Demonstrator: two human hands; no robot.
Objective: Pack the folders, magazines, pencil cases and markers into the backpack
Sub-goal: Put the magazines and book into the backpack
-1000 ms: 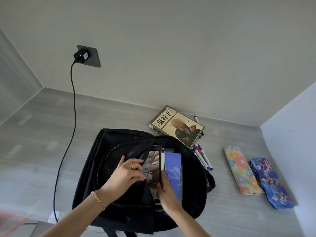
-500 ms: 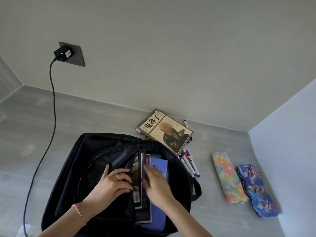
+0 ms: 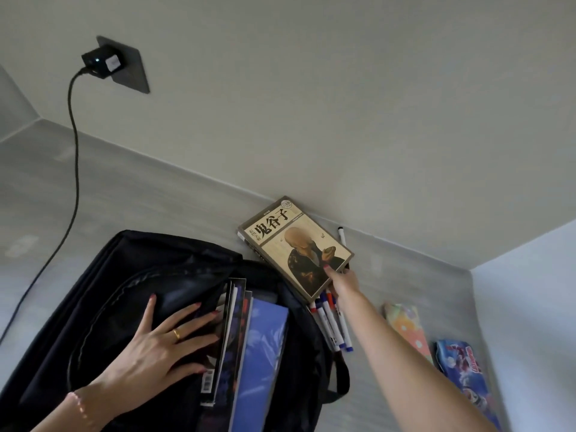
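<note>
A black backpack (image 3: 103, 294) lies open on the grey surface, with a blue folder (image 3: 265, 347) and magazines (image 3: 232, 325) standing in its mouth. My left hand (image 3: 165, 347) lies flat with spread fingers on the backpack's flap, fingertips against the magazines. My right hand (image 3: 341, 282) reaches to the near right corner of a tan book (image 3: 296, 244) and grips its edge, thumb on the cover. Several markers (image 3: 332, 322) lie below the book, partly under my right arm. A floral pencil case (image 3: 408, 328) and a blue cartoon pencil case (image 3: 464, 372) lie at the right.
A black charger (image 3: 99, 62) sits in a wall socket at upper left, and its cable (image 3: 67, 207) trails down along the left of the backpack. A single black-capped marker (image 3: 342, 235) lies behind the book by the wall. A pale wall closes the right side.
My right hand left the backpack's mouth and reached up right to the book's corner. My left hand flattened on the flap. The camera view shifted closer and rightward.
</note>
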